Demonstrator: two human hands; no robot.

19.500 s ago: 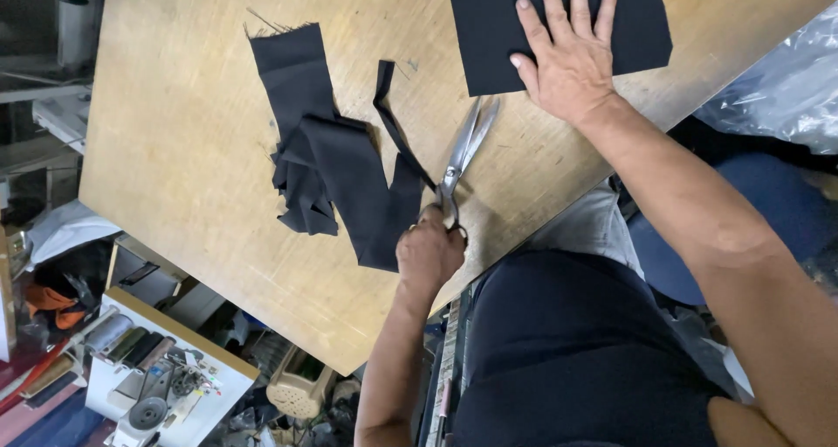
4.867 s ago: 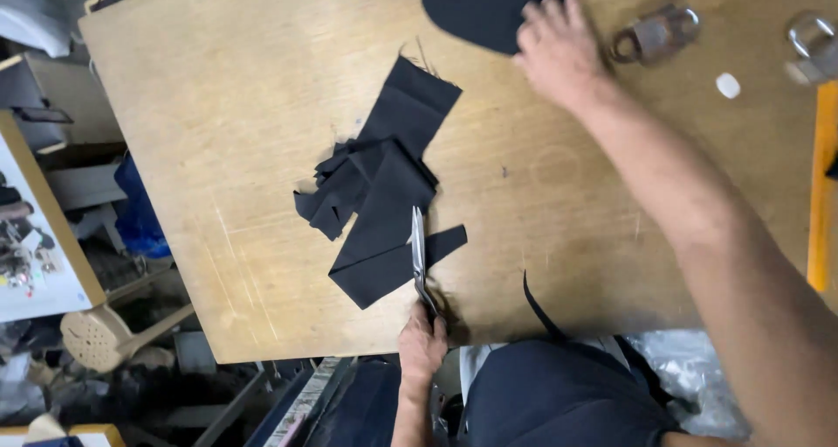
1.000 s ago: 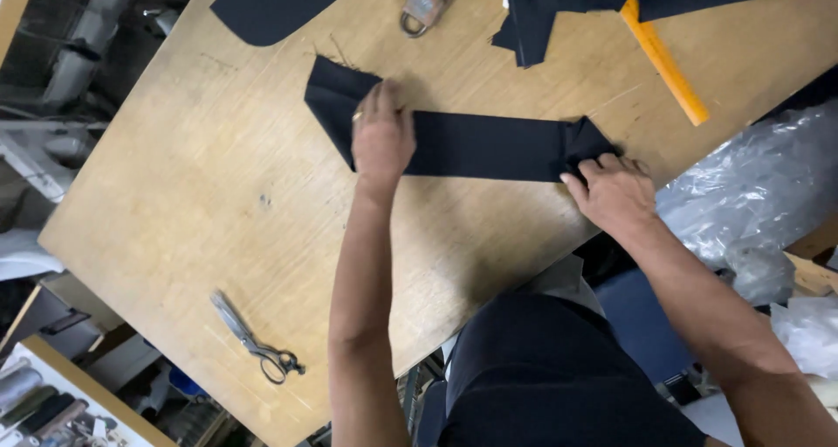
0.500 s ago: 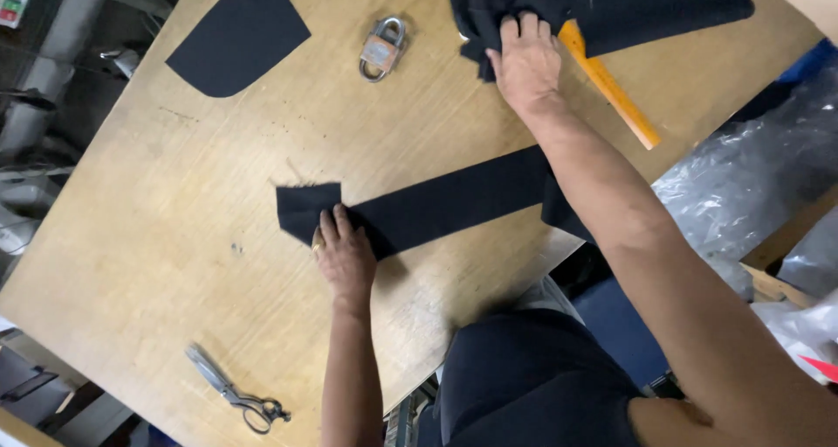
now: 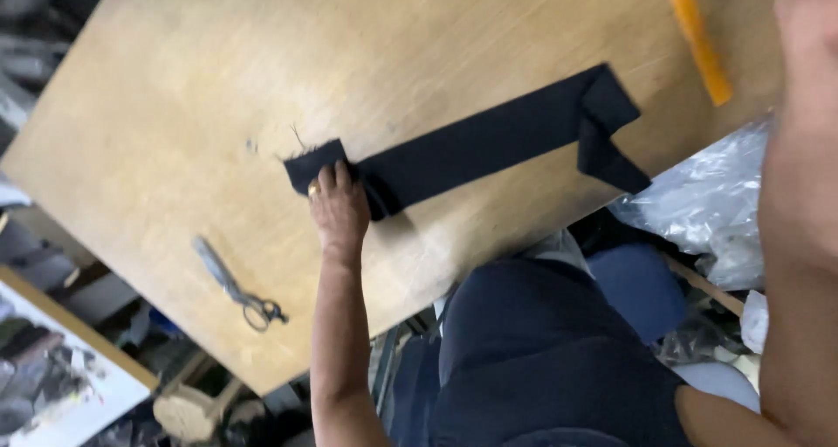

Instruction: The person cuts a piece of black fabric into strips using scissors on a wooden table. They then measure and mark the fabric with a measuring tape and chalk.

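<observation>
Head view, looking down on a wooden table (image 5: pixel 175 89), and the left hand (image 5: pixel 339 209) is flat on the near end of a long black strip (image 5: pixel 489 137) of cloth. Fingers lie close together and extended, pressing the cloth down rather than gripping it; a ring shows on one finger. The strip runs diagonally from that hand up toward the right, and its far end is folded over, with a flap hanging off the table's edge. The near end is frayed, a few loose threads poking out onto the wood.

The right hand is out of clear sight. Only the forearm (image 5: pixel 807 150) comes in big and blurred down the right edge, and whether that hand is open or closed, I cannot tell.

Scissors (image 5: pixel 234 285) lie on the table to the lower left, well apart from the left hand, untouched, blades shut, handles toward the table's near edge. An orange ruler (image 5: pixel 698 41) sits at the top right, just beyond the strip's folded end, angled across the wood.

Below the table's right corner there is crinkled clear plastic (image 5: pixel 707 220). The person's dark shirt (image 5: pixel 541 351) fills the bottom centre.
</observation>
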